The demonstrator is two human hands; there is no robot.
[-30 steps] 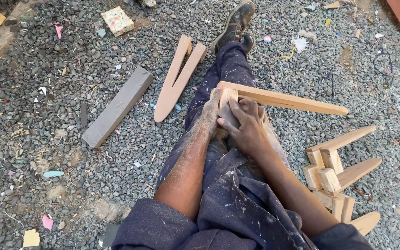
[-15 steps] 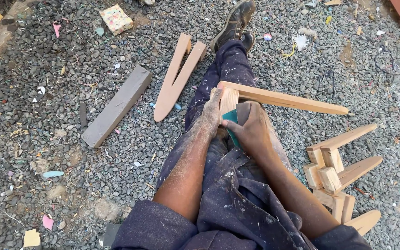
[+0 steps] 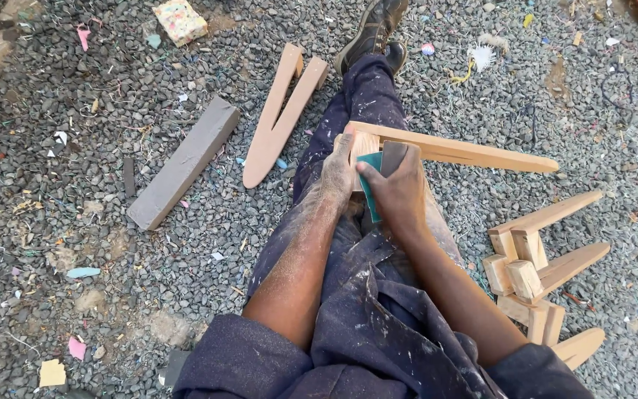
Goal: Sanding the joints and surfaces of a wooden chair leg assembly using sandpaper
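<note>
Gripping the wooden piece [image 3: 437, 150] at its thick end, the left hand [image 3: 337, 166] steadies it. The right hand [image 3: 400, 188] pinches bendy sandpaper [image 3: 369, 177] against it. The wood looks stiff and light.

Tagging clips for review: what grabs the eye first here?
At centre, the dusty left hand steadies a pale wooden piece on the lap while the right hand presses a green-backed sanding sheet to it. Similar wooden pieces are piled at right; a grey block lies on the gravel at left.
</note>
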